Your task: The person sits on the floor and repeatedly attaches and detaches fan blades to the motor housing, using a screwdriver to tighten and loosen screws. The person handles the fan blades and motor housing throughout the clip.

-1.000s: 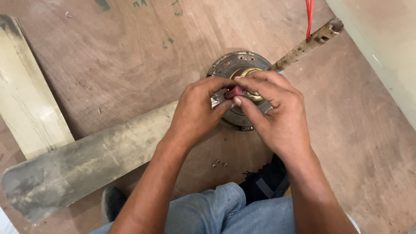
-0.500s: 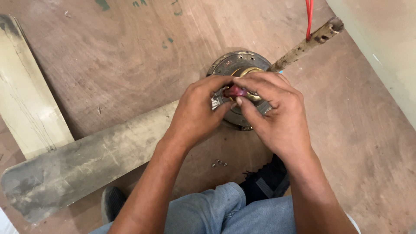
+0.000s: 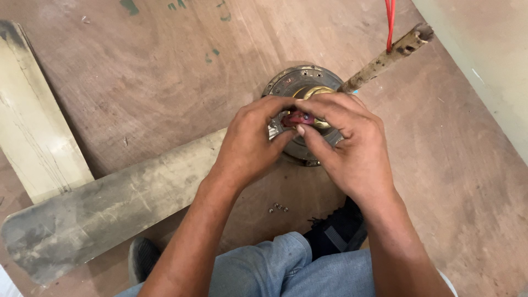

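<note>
Both hands meet over the middle of an old ceiling fan motor (image 3: 300, 88). The left hand (image 3: 250, 146) and the right hand (image 3: 352, 146) are curled shut, and their fingertips together pinch a small red part (image 3: 298, 117) that sits right on top of the motor, beside a shiny brass ring (image 3: 314, 91). The round motor lies flat on the floor, just far of the hands. A dirty fan blade (image 3: 110, 214) sticks out from it to the near left, and another pale blade (image 3: 33, 121) lies at the far left. A rusty rod (image 3: 385, 58) points off to the far right, with a red wire (image 3: 390, 22) hanging by it. A few tiny screws (image 3: 278, 208) lie loose on the floor near the person's knee in blue jeans (image 3: 286, 269). The red part is little and could slip from the fingers and drop into the motor. The loose screws could get kicked or roll away and be lost. The floor is worn brown plywood (image 3: 137, 82) with scratches and green paint spots. A pale wall (image 3: 489, 60) runs along the far right.
</note>
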